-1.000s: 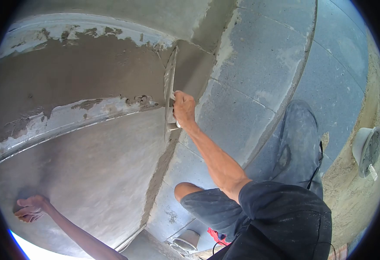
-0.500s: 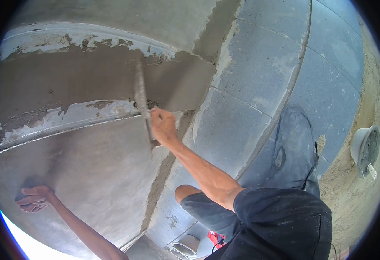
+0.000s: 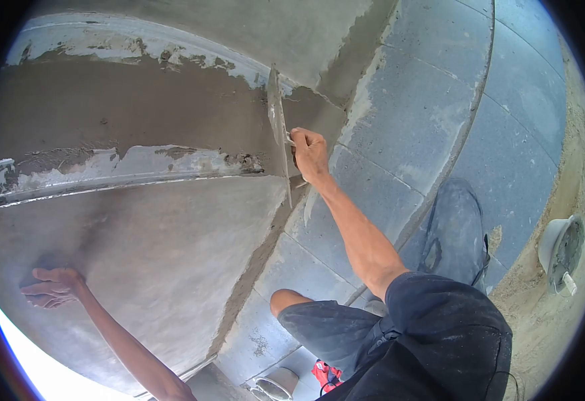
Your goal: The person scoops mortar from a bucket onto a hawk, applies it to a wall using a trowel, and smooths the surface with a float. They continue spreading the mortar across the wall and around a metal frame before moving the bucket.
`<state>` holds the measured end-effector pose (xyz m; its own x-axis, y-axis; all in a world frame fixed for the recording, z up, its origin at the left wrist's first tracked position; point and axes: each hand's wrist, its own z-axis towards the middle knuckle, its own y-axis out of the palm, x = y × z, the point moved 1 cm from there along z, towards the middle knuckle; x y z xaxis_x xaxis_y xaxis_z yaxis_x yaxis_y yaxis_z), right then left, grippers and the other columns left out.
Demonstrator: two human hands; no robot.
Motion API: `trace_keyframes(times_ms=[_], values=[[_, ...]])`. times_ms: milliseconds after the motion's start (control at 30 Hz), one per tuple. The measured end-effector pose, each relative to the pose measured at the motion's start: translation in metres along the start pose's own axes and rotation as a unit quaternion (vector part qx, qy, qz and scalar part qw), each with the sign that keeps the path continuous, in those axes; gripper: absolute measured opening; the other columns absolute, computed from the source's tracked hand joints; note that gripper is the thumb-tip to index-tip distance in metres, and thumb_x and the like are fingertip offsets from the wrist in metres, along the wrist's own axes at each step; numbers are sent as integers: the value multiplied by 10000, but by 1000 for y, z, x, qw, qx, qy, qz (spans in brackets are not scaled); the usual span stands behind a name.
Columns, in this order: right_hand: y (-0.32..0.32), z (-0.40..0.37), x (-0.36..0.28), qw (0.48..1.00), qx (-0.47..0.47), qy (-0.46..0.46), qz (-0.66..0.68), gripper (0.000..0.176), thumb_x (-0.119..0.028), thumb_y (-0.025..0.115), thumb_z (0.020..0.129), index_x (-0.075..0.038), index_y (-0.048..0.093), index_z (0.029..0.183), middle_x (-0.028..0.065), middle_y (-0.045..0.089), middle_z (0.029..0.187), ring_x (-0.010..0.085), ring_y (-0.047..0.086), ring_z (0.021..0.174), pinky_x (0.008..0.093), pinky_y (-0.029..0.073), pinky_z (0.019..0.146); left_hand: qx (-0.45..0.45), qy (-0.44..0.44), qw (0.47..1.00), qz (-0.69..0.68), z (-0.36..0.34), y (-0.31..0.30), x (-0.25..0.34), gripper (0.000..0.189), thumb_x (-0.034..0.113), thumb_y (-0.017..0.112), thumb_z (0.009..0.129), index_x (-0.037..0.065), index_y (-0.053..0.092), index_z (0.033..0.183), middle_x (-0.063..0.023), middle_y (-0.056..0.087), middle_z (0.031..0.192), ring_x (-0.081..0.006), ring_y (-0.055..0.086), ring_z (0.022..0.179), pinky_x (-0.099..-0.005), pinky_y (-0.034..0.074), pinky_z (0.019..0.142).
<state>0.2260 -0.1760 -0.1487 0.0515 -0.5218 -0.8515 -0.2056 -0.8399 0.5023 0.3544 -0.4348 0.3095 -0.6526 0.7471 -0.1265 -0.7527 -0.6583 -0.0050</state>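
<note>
My right hand (image 3: 310, 155) is wrapped round the handle of a plastering trowel (image 3: 277, 120). The long, thin metal blade shows nearly edge-on against a band of wet brown plaster (image 3: 172, 100). Pale, ragged strips of trim (image 3: 105, 175) smeared with plaster run along both sides of that band. At the lower left, my left hand (image 3: 53, 289) rests flat on the smooth grey wall (image 3: 172, 247), fingers stretched out and holding nothing.
Blue-grey tiles (image 3: 419, 107) run beside the wall. A bucket (image 3: 563, 250) with a pale-handled tool in it stands at the right. Another bucket (image 3: 279, 382) and a red object (image 3: 326, 375) are near my knee at the bottom.
My right hand has swept the trowel to the right and slightly up along the plaster band, towards the tiled edge. My left hand stays in about the same place on the wall.
</note>
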Motion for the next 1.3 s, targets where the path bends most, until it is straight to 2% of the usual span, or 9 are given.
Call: trace_keyframes(times_ms=[133,300,400,567,600,667,767,900,1300], values=[[19,-3,-10,1000,24,8,-17,306,-185,506,908,10,477,675,-1,363,528,69,329,553,328,286,482,-1,-6,1000,-12,0,-1,6,788,572,262,949,-4,172,1479,-292,171,1488,-414,164,1388,-506,142,1120],[53,-28,-57,1000,-29,-8,-1,245,-136,525,880,16,619,714,97,647,636,100,578,632,300,472,608,-1,-17,1000,-20,-1,3,3,780,561,273,948,1,173,1481,-293,162,1491,-415,155,1393,-508,132,1124],[98,-64,-118,979,-196,-59,1,256,-172,509,877,-12,709,875,150,715,806,183,679,749,333,529,727,12,-11,1000,-26,-2,-1,5,767,551,266,952,3,175,1480,-304,189,1478,-419,163,1389,-515,126,1123],[123,-141,-206,858,-493,-116,88,249,-193,542,861,13,683,849,157,646,666,187,615,595,325,511,664,99,119,987,29,5,66,-98,733,531,321,961,18,225,1476,-304,254,1459,-423,193,1385,-523,131,1121],[115,-145,-204,855,-498,-121,77,249,-193,542,861,13,683,849,157,646,666,187,615,595,325,511,664,102,80,991,-30,-4,25,-27,724,531,350,961,25,256,1469,-291,259,1469,-416,209,1384,-521,137,1122],[93,-149,-190,845,-521,-116,32,269,-228,559,884,9,666,815,113,601,623,163,579,603,302,490,650,79,48,995,-35,-6,15,-9,729,535,346,960,27,249,1473,-293,255,1471,-415,209,1385,-521,134,1124],[38,-151,-141,920,-377,-7,106,308,-257,498,922,-1,597,782,16,494,608,114,503,564,275,426,534,46,33,997,-53,-12,10,-1,735,537,336,961,41,214,1489,-287,227,1488,-407,191,1395,-523,124,1128],[-54,-140,-97,948,-286,112,78,279,-291,462,940,-32,562,916,35,502,777,148,501,723,315,416,666,55,22,997,-57,-12,5,9,717,528,325,967,47,217,1487,-243,214,1513,-381,182,1409,-524,121,1133],[-271,-134,-169,958,-225,20,-176,432,-393,352,995,-124,457,1317,93,526,1285,253,493,1200,434,386,1061,26,6,993,-111,-10,-6,-4,690,498,322,983,107,120,1515,-204,166,1524,-379,136,1420,-541,100,1144]])
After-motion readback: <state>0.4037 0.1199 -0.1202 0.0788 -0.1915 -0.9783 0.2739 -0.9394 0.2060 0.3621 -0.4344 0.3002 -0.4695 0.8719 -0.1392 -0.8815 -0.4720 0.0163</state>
